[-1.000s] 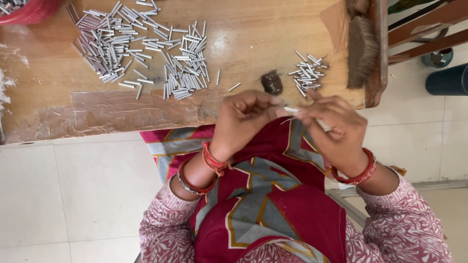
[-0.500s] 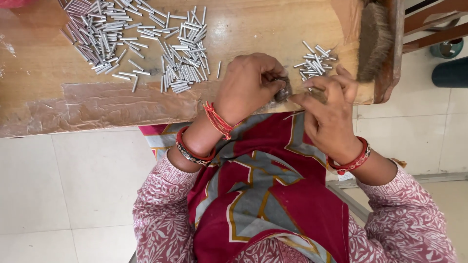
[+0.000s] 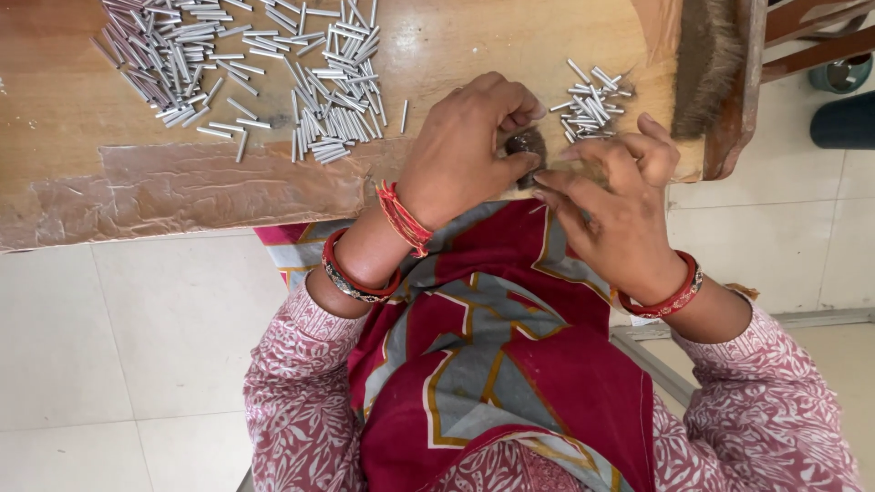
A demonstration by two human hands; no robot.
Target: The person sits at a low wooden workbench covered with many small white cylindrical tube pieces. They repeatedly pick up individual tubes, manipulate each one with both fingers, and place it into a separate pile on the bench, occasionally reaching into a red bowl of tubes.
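My left hand [image 3: 469, 146] rests at the near edge of a wooden table [image 3: 73, 109], its fingers curled around a small dark lump [image 3: 526, 144]. My right hand [image 3: 612, 196] is just beside it, fingertips touching the same lump and pinching something thin that I cannot make out. A small heap of short silver metal tubes [image 3: 591, 102] lies just beyond my right hand. A much larger spread of the same tubes [image 3: 246, 73] covers the table to the left. Both wrists carry red bangles and thread.
A dark bristly brush [image 3: 706, 64] lies at the table's right end against a wooden frame. Clear tape [image 3: 200, 187] covers the table's near edge. My lap in red patterned cloth [image 3: 492, 364] is below, with white floor tiles around. A dark container [image 3: 843, 118] stands at far right.
Both hands moved from above my lap forward to the table edge and closed in on the dark lump. The view shifted so the tubes sit higher in frame.
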